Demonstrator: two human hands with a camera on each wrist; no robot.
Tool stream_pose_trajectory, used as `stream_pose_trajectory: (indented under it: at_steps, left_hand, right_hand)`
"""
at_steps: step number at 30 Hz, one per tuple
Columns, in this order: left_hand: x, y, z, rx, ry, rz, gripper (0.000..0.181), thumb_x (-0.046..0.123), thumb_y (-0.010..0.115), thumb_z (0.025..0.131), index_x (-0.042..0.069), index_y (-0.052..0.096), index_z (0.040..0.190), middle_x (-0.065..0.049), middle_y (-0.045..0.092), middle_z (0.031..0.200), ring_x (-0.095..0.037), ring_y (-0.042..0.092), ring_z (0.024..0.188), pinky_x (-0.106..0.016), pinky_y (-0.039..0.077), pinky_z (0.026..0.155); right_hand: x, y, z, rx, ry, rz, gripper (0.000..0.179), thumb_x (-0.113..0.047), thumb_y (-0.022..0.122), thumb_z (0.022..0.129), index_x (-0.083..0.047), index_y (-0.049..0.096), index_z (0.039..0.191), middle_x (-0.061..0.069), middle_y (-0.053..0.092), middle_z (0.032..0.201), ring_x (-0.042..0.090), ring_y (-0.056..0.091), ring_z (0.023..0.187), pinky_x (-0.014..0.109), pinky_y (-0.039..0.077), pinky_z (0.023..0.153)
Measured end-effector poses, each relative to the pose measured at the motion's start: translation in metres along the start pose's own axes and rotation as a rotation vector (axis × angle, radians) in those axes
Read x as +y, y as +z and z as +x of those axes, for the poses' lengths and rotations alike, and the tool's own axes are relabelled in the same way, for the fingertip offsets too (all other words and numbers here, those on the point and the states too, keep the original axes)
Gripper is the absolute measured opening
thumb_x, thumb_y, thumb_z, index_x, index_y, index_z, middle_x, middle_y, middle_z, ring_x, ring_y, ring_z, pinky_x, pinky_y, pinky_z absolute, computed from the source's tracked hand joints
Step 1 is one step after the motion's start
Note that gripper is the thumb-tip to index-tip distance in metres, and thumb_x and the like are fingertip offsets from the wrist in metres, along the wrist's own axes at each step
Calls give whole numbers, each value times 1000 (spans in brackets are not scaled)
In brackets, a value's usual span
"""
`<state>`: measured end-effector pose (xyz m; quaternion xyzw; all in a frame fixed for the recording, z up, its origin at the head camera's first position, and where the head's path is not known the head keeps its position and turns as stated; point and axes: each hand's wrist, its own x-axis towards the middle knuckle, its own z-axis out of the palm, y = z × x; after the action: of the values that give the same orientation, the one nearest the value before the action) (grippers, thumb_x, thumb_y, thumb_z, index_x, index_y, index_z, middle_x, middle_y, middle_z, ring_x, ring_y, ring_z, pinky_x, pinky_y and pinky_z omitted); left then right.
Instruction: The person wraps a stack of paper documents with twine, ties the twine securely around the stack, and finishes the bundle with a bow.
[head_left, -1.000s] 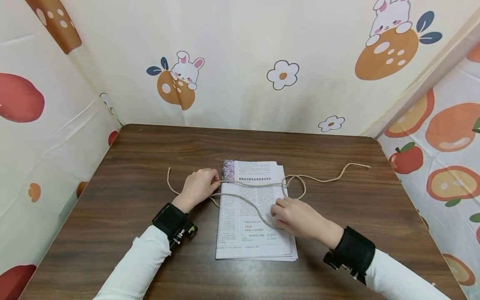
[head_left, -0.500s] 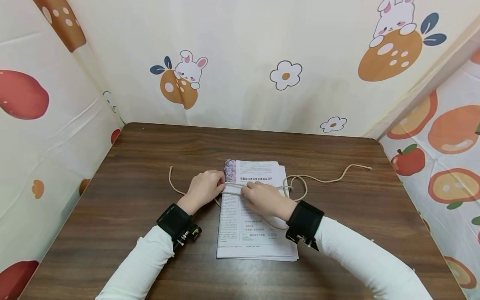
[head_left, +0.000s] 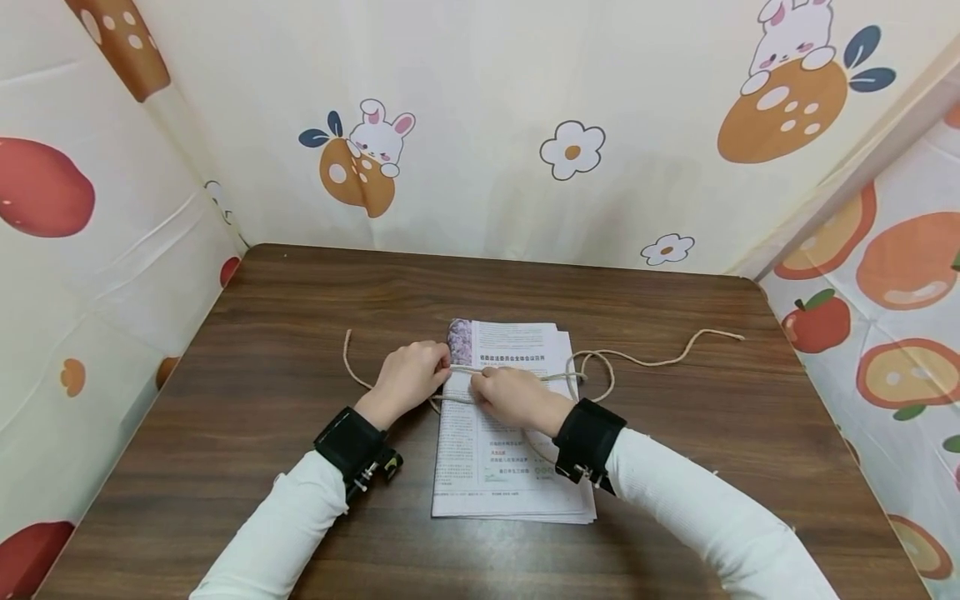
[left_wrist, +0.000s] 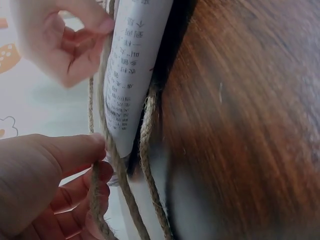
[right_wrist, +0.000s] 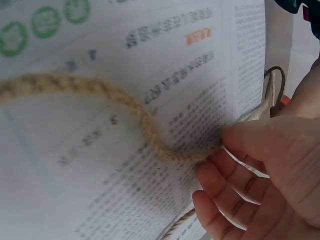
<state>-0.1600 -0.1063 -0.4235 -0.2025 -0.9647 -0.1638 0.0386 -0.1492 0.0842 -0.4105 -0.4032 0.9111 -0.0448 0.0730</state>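
Observation:
A folded stack of newspaper [head_left: 517,492] lies on the brown table. A beige rope [head_left: 652,363] crosses its upper half, with a loose loop by the right edge. At the paper's left edge, my left hand [head_left: 411,375] pinches one strand between thumb and forefinger. My right hand [head_left: 517,396] is over the page, right of the left one. In the right wrist view its thumb and fingertips pinch the rope [right_wrist: 145,125], whose free part curves over the print. The left wrist view shows another strand [left_wrist: 146,130] coming from beneath the paper's edge.
The wooden table [head_left: 322,292] has its far edge against a curtain [head_left: 465,150] printed with rabbits and flowers. Fruit-patterned sheets [head_left: 900,300] hang on both sides. One rope end extends towards the right of the table, another pokes out behind the left hand.
My right hand has come from the page's lower right across to the left, bringing its rope strand near the left hand. The left hand stays at the paper's left edge.

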Motion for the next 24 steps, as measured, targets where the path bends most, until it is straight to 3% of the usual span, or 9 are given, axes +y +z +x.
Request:
stream_pose_trajectory:
  at_steps: [7,15,24]
  left_hand:
    - [-5,-1,-1,6,-2,0,11,18,69,82,16,60,75,4,53,68,-11,47,56,-26,36,49]
    - [-10,-5,-1,-20,-33,-15,9,20,69,82,16,63,77,4,55,70,-12,50,57,-27,39,49]
    - [-14,-8,-1,-14,-40,-2,10,21,70,81,16,62,77,4,54,70,-13,51,58,-29,38,49]
  right_hand:
    - [7,0,-21,3,-38,22,8,-10,64,83,-12,57,80,0,53,73,12,50,60,25,40,55]
    - [18,1,-61,-32,-53,43,15,-8,66,79,-14,53,77,-4,48,70,9,44,61,23,38,56]
    - [28,4,-96,-14,-101,21,22,-4,69,75,-17,52,76,-8,42,70,7,38,62,21,34,56]
